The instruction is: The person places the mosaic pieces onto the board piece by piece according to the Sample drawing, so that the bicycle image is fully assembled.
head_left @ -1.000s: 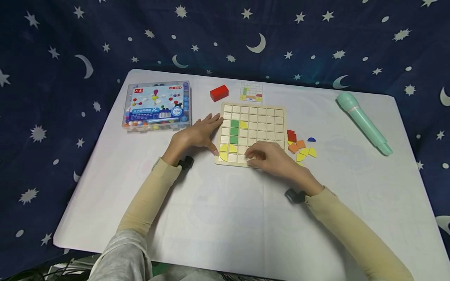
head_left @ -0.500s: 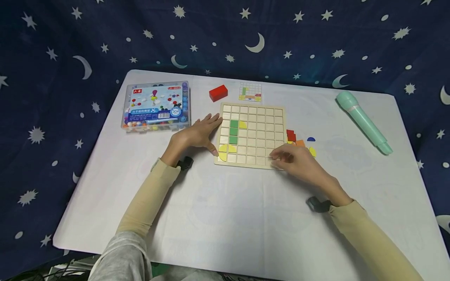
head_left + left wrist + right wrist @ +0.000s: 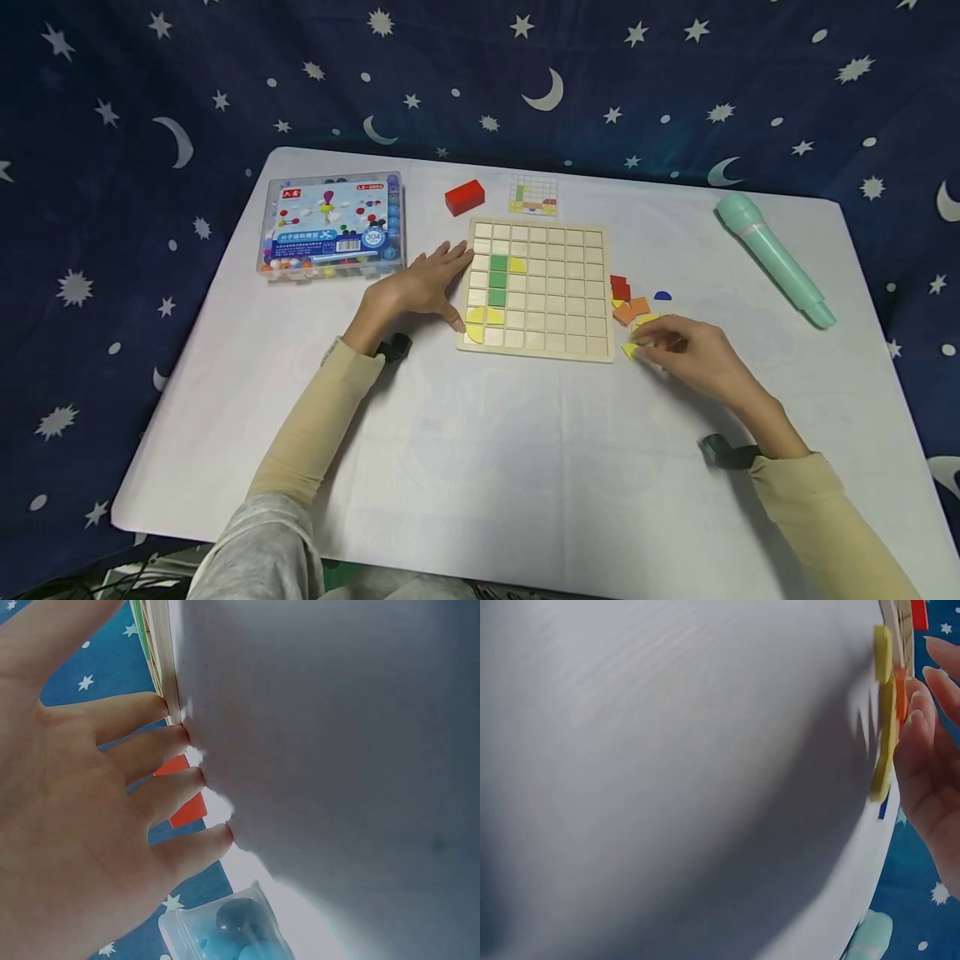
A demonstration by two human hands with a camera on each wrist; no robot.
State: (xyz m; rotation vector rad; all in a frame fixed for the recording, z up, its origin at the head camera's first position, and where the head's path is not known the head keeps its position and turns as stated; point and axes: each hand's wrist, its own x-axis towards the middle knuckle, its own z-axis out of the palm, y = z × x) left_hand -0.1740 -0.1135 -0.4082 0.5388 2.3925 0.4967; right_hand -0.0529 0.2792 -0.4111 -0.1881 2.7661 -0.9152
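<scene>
A wooden grid board (image 3: 555, 319) lies on the table. Set in its left part are a column of green square tiles (image 3: 498, 280) and several yellow quarter-circle tiles (image 3: 474, 333). My left hand (image 3: 422, 287) rests along the board's left edge, fingers spread and thumb near the lower corner. Right of the board, my right hand (image 3: 693, 354) hovers over the loose pieces, thumb and forefinger bent beside a yellow tile (image 3: 628, 351); no piece shows between the fingertips. Red tiles (image 3: 619, 287), orange tiles (image 3: 631, 311) and a blue half-circle tile (image 3: 662, 296) lie around it.
Behind the board are a red block (image 3: 465, 197) and a small printed pattern card (image 3: 533, 195). A clear box of coloured balls (image 3: 330, 225) stands at the back left. At the right lies a mint-green microphone-shaped object (image 3: 776, 260). A star-patterned cloth (image 3: 480, 83) hangs behind the table.
My right hand has moved right, from over the board's lower part to the loose tiles beside it. My left hand has stayed at the board's edge, and the tiles on the board look unchanged.
</scene>
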